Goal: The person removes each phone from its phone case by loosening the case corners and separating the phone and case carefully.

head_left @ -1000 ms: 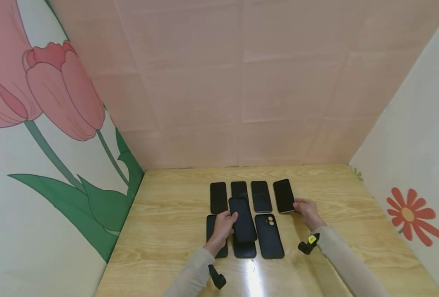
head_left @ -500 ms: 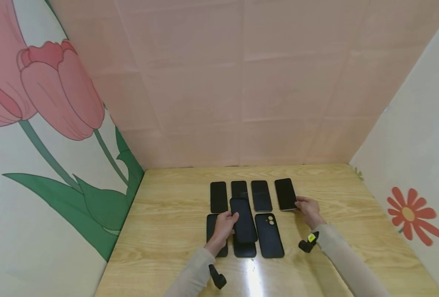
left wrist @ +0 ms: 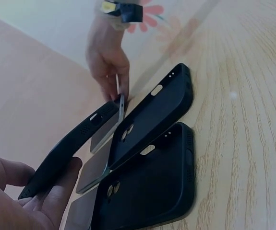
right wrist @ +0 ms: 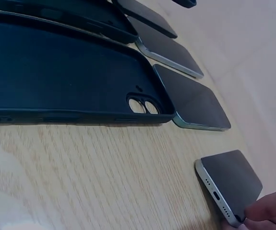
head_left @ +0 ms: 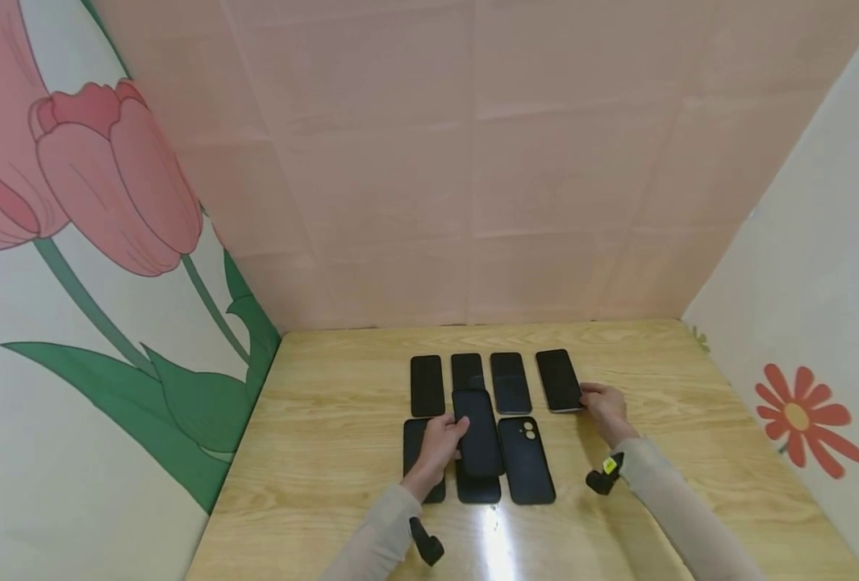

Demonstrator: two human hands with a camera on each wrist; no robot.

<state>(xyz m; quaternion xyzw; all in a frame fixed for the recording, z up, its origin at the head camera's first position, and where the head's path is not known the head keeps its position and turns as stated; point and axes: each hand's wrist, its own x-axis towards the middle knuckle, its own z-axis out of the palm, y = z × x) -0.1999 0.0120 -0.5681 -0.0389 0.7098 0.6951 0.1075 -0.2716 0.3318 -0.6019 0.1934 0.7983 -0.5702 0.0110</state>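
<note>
My left hand holds a black phone case by its left edge, thumb on top, above the table. In the left wrist view the case is tilted and shows a port cutout and small holes at its end. My right hand pinches the lower right corner of a black-faced phone at the right end of the far row. In the right wrist view that phone shows a silver edge with a charging port; its near edge seems slightly raised. The right fingertips are partly out of that view.
Several dark phones lie in the far row: a left one, a middle one and another. Nearer lie black cases: left, middle, partly covered by the held case, and right with camera cutouts. The wooden table meets walls behind and beside.
The right hand has shifted the rightmost phone slightly to the right and away, and its near end looks lower. The left hand and its case have hardly moved.
</note>
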